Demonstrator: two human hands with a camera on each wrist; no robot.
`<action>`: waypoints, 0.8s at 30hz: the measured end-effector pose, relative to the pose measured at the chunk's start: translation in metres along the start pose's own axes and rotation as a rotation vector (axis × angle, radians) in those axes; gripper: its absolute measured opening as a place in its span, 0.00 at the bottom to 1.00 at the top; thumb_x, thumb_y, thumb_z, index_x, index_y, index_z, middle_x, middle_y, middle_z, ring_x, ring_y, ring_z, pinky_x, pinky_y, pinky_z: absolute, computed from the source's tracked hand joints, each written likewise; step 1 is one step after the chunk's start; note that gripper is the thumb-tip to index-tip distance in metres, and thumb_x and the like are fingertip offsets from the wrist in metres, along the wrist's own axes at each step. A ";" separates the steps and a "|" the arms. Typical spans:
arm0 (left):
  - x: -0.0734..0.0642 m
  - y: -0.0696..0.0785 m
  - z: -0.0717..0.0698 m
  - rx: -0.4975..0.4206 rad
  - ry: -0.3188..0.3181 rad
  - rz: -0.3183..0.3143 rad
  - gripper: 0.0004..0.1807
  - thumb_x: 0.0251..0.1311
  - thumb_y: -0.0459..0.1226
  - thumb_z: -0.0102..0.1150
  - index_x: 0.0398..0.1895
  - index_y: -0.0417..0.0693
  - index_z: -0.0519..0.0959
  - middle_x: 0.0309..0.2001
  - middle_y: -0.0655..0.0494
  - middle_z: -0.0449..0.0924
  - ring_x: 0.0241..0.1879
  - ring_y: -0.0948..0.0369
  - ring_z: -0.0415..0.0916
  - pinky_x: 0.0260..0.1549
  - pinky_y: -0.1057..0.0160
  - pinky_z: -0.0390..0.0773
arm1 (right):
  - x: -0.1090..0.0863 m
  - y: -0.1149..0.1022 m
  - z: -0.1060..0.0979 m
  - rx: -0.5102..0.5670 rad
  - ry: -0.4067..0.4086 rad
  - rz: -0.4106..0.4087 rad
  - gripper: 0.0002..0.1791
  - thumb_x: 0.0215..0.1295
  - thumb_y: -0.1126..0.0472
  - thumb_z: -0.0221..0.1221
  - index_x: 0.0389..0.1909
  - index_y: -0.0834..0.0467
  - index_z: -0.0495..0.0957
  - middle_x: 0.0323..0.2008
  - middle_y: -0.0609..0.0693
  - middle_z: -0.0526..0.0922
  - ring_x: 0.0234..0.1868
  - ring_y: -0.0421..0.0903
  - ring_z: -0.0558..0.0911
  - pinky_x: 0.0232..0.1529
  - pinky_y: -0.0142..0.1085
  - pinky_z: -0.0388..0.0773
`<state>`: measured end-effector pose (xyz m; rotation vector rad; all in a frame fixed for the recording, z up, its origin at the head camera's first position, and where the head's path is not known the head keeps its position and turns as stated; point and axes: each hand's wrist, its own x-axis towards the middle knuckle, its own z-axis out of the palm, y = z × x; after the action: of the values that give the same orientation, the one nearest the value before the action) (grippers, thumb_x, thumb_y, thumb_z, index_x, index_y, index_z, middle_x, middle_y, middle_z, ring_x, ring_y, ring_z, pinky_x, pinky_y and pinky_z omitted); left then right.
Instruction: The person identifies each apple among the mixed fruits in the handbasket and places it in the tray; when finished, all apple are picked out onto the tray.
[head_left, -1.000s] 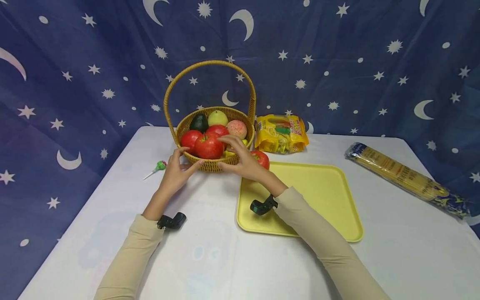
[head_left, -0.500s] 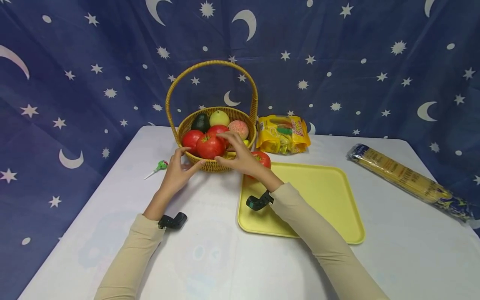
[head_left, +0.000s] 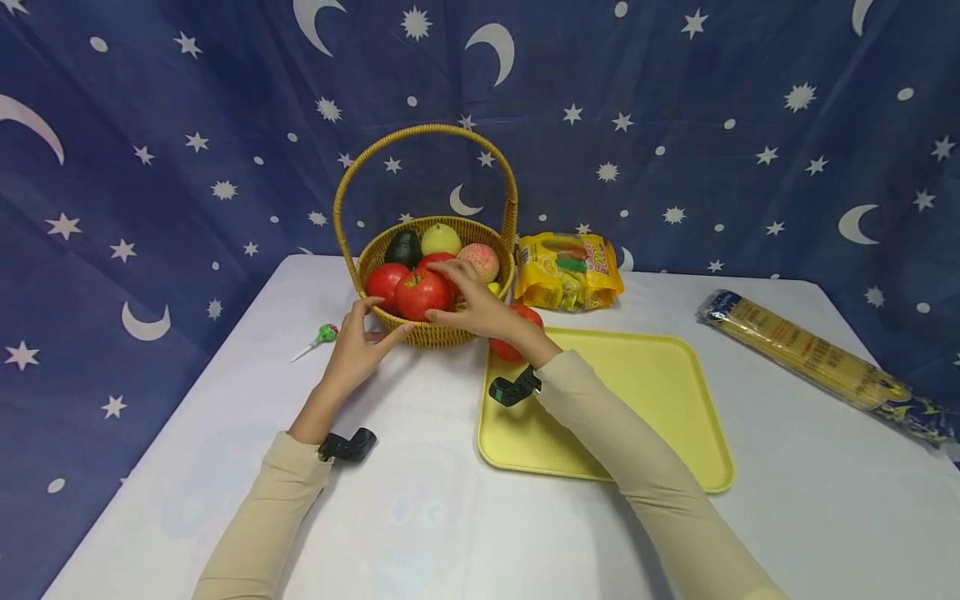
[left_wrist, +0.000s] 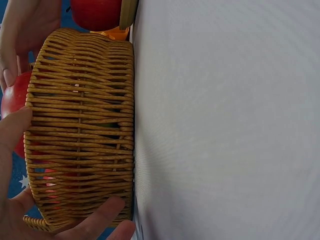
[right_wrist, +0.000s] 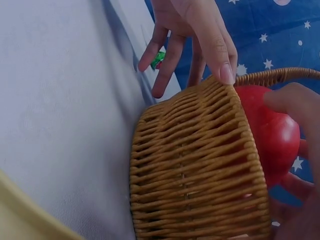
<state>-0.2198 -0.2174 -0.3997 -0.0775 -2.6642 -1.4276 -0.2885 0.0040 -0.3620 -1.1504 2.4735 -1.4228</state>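
A wicker basket [head_left: 437, 335] with a tall handle holds several fruits. At its front sits a round red fruit [head_left: 423, 293], an apple or tomato. My left hand [head_left: 357, 343] grips the basket's left side, its thumb [left_wrist: 15, 127] at the rim and fingers spread along the weave. My right hand [head_left: 480, 304] holds the front red fruit, thumb near its front and fingers behind it, as the right wrist view shows. Around it lie an avocado [head_left: 403, 248], a pear [head_left: 441, 240], a speckled peach [head_left: 478, 262] and more red fruit [head_left: 386, 282].
Another red fruit [head_left: 508, 350] lies at the corner of a yellow tray [head_left: 637, 400], partly behind my right wrist. A yellow snack bag [head_left: 567, 271] stands right of the basket. A lollipop [head_left: 324, 334] lies left, and a long noodle packet [head_left: 810, 354] far right.
My right hand has shifted slightly left, its thumb moving in toward the front red fruit. The left hand stays at the basket. The whole head view has drifted slightly.
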 end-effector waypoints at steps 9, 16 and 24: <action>0.000 0.000 0.000 0.010 -0.003 -0.006 0.40 0.62 0.49 0.63 0.69 0.41 0.56 0.68 0.35 0.55 0.57 0.41 0.71 0.56 0.46 0.75 | 0.006 -0.003 0.003 -0.054 -0.021 0.056 0.43 0.60 0.53 0.68 0.73 0.54 0.59 0.70 0.57 0.58 0.69 0.56 0.62 0.66 0.54 0.66; -0.002 0.001 -0.001 0.004 0.003 -0.010 0.40 0.62 0.49 0.64 0.69 0.42 0.56 0.67 0.35 0.56 0.57 0.41 0.72 0.54 0.46 0.76 | 0.010 -0.005 0.012 -0.122 0.057 0.092 0.44 0.55 0.49 0.71 0.71 0.54 0.62 0.68 0.56 0.65 0.67 0.54 0.67 0.64 0.50 0.69; -0.001 0.001 0.000 -0.001 -0.008 -0.002 0.40 0.63 0.49 0.63 0.69 0.40 0.55 0.67 0.35 0.56 0.58 0.40 0.71 0.56 0.46 0.75 | 0.011 -0.005 0.017 -0.227 0.097 0.132 0.49 0.49 0.43 0.74 0.69 0.52 0.61 0.63 0.56 0.71 0.63 0.53 0.73 0.61 0.48 0.73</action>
<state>-0.2184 -0.2168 -0.3987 -0.0807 -2.6704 -1.4320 -0.2867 -0.0167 -0.3647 -0.9488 2.7786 -1.2168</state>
